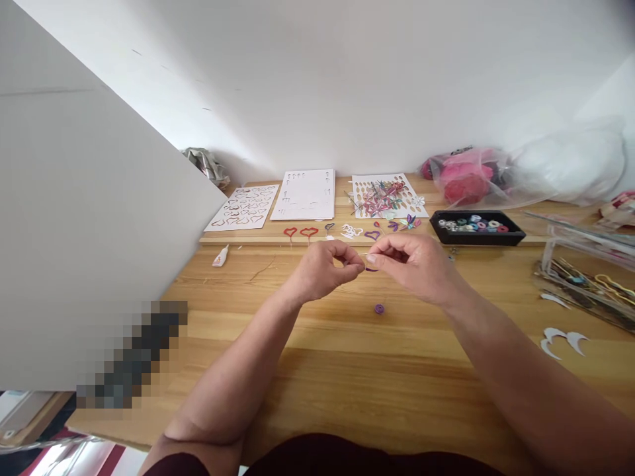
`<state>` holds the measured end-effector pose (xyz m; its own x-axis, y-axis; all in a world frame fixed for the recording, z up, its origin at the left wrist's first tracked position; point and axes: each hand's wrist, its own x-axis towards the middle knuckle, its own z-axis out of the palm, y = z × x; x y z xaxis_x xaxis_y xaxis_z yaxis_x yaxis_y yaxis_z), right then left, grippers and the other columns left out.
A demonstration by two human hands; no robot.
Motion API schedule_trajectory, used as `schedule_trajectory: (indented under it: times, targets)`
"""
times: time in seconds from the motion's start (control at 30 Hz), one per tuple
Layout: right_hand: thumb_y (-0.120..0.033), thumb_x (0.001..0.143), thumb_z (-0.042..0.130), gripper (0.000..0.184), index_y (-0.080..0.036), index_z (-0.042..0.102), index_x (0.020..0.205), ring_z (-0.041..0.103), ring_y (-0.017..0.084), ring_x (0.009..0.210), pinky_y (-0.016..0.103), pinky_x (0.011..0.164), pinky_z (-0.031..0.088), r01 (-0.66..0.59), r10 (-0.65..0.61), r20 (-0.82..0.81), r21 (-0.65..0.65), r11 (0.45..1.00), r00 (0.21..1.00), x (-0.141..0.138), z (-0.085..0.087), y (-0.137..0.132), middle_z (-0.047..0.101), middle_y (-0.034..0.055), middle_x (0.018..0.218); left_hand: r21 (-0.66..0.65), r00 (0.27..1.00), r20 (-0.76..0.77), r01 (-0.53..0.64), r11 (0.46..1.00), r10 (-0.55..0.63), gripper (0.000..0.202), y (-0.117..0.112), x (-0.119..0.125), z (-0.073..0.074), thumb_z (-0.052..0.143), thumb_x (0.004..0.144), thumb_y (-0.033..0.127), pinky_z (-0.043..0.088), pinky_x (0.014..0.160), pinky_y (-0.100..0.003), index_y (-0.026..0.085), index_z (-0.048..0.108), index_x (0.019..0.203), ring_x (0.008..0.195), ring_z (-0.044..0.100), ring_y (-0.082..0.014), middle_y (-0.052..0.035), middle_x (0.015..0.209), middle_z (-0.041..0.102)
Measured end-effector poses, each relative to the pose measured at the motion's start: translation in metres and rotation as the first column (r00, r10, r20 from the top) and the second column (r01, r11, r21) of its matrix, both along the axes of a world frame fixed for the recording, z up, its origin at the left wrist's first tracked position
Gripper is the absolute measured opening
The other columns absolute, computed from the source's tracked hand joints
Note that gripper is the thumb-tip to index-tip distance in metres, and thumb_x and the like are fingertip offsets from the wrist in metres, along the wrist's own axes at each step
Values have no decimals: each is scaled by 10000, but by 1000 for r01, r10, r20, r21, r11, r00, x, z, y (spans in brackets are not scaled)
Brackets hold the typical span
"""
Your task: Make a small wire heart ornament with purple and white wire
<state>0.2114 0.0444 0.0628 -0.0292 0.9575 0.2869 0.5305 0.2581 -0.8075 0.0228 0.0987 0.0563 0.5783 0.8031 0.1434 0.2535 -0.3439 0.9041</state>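
My left hand (331,270) and my right hand (415,266) meet over the middle of the table, fingertips nearly touching. Just under my right thumb shows a small dark purple strip (371,269), in the pinch of that hand. The fingers of my left hand are pressed together at its near end; what they pinch is too small to make out. A short, thin, pale line, like wire or thread, runs between the fingertips. Below them on the wood lies a small purple spool (380,309).
Behind my hands, a raised ledge holds red heart-shaped outlines (308,232), cut-out sheets (242,207), a pile of colourful petal pieces (384,197) and a black tray (476,239) of thread spools. A glue bottle (221,256) lies left; white crescents (577,342) and a clear box (585,258) right.
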Motion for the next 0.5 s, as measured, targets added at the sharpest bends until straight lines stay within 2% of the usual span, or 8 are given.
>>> schedule_trajectory:
  times: [0.13, 0.27, 0.37, 0.5]
  targets:
    - [-404, 789, 727, 241, -171, 690, 741, 411, 83, 524, 253, 477, 291, -138, 98, -223, -168, 976, 970, 12, -8, 12, 556, -20, 623, -208, 990, 112, 110, 972, -88, 174, 0, -1, 1, 728, 768, 300, 375, 621, -241, 128, 707, 784, 639, 499, -85, -5, 717, 633]
    - [-451, 728, 782, 302, -170, 675, 760, 387, 64, 467, 241, 445, 289, -206, 73, -450, -255, 945, 890, 11, -21, 19, 526, -38, 603, -335, 965, 262, 76, 939, 16, 233, 2, 3, -1, 792, 711, 338, 346, 583, -239, 134, 685, 745, 581, 443, -66, 18, 648, 586]
    - [-433, 712, 795, 293, -176, 662, 760, 400, 65, 463, 238, 441, 305, -191, 33, -498, -270, 944, 866, 3, -26, 18, 542, -36, 615, -345, 936, 327, -9, 939, 129, 273, 5, 7, -5, 806, 687, 380, 357, 584, -242, 142, 672, 709, 563, 433, -64, 27, 619, 572]
    - [-422, 758, 749, 262, -176, 660, 754, 413, 78, 468, 247, 440, 307, -131, 22, -391, -253, 958, 920, -8, -24, 12, 561, -26, 613, -247, 912, 326, -171, 954, 249, 253, 8, 10, -12, 768, 713, 384, 413, 645, -251, 147, 680, 726, 622, 508, -89, 5, 686, 633]
